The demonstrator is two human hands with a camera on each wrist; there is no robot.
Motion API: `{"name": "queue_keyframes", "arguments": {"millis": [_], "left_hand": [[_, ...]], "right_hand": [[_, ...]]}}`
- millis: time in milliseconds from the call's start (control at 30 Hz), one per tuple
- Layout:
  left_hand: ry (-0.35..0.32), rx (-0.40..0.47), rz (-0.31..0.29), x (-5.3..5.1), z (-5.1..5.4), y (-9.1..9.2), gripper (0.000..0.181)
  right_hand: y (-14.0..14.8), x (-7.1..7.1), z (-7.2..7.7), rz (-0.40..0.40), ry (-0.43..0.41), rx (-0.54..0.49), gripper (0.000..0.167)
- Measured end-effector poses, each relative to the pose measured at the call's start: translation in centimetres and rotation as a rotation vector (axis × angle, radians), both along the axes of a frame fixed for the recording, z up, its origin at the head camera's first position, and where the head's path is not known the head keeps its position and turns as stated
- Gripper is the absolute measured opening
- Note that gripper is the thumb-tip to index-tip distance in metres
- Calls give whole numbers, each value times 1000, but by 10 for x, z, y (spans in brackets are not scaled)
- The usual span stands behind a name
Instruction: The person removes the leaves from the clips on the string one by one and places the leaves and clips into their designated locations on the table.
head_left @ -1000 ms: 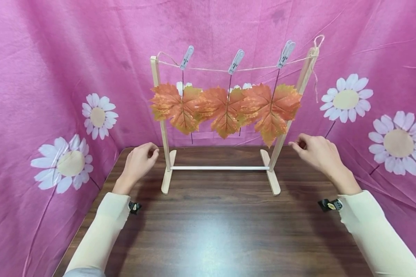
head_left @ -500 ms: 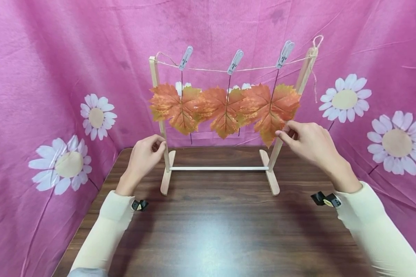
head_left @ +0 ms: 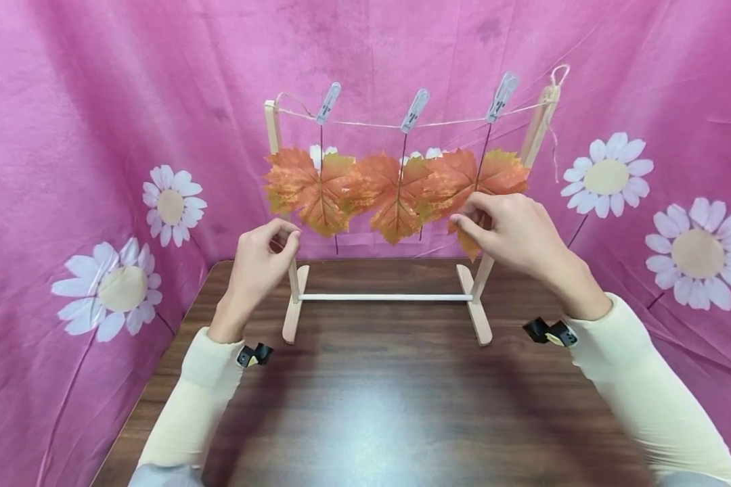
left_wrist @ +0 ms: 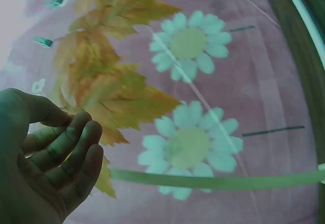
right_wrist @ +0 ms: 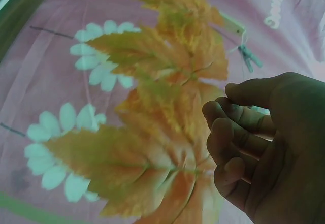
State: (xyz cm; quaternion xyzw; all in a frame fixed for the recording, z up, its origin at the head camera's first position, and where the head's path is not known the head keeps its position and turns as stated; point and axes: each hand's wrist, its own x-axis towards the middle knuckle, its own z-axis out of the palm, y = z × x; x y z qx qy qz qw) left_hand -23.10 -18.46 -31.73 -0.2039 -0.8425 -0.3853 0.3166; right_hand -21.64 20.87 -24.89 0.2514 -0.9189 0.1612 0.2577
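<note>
Three orange maple leaves hang in a row in the head view: the left leaf [head_left: 318, 189], the middle leaf [head_left: 396, 196] and the right leaf [head_left: 457, 177]. Grey clothespins, such as the right clothespin [head_left: 502, 98], hold their stems on a twine line [head_left: 365, 124]. My right hand [head_left: 512, 226] is in front of the right leaf and covers part of it. Its fingers bend loosely with nothing between them; contact with the leaf cannot be made out. My left hand [head_left: 262, 267] hovers before the left post, loosely bent, holding nothing, thumb near the index finger.
The twine runs between two wooden posts of a stand, joined low by a white rod [head_left: 384, 297]. Flat wooden feet, like the right foot [head_left: 476, 314], rest on the brown table [head_left: 365, 392]. A pink cloth [head_left: 365, 40] with large daisies surrounds the table.
Both hands have risen and moved inward, the right one farther, from beside the stand to in front of the right leaf. The left hand now overlaps the left post. Leaves and clothespins hang as before.
</note>
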Motion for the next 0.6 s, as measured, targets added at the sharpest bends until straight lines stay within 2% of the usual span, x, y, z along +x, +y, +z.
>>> {"name": "queue_keyframes", "arguments": {"millis": [300, 600], "left_hand": [[-10, 70, -28, 6, 21, 15, 9], [43, 121, -36, 7, 40, 30, 9]], "right_hand": [[-31, -4, 17, 88, 17, -8, 12], [-65, -9, 39, 162, 38, -8, 11]]}}
